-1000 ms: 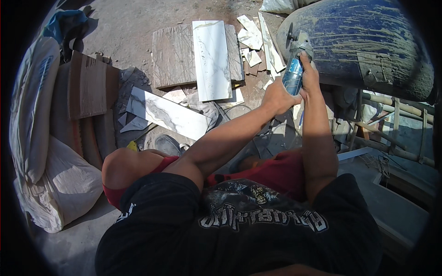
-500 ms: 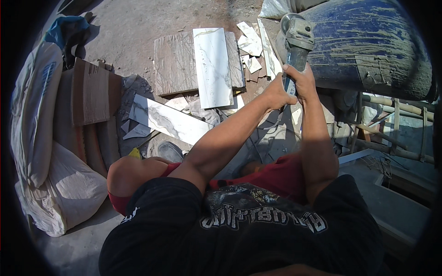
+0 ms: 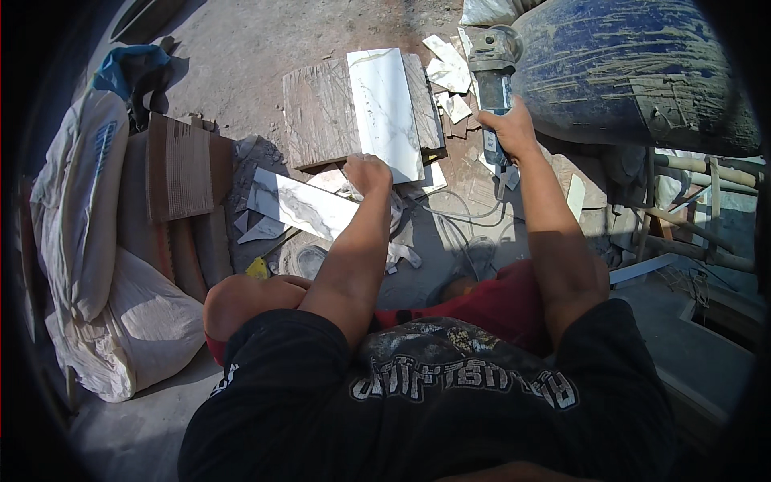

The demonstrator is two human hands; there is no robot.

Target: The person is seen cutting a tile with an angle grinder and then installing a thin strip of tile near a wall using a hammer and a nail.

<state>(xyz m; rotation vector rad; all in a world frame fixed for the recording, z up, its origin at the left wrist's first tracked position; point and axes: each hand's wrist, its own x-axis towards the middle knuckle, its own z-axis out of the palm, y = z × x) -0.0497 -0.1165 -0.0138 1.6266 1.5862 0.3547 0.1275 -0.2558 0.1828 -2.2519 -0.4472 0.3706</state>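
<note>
An angle grinder (image 3: 494,90) is in my right hand (image 3: 511,128), which wraps round its body, disc end pointing away from me. Its cord (image 3: 474,214) loops down to the ground by my foot. My left hand (image 3: 369,173) is at the near left corner of a white marble-patterned tile strip (image 3: 385,104), fingers curled against its edge. That strip lies on a scored, worn board (image 3: 320,112). A second marbled tile piece (image 3: 299,201) rests on the ground, left of my left forearm.
Broken tile pieces (image 3: 450,68) lie right of the board. A mud-streaked blue drum (image 3: 626,72) stands at the far right, with bamboo poles (image 3: 699,177) nearer me. Cardboard (image 3: 170,165) and white sacks (image 3: 132,321) fill the left. A yellow object (image 3: 258,268) is beside my foot.
My left hand has let go of the grinder and moved left to the tile strip's near edge. The grinder, now in my right hand alone, has shifted slightly left and turned.
</note>
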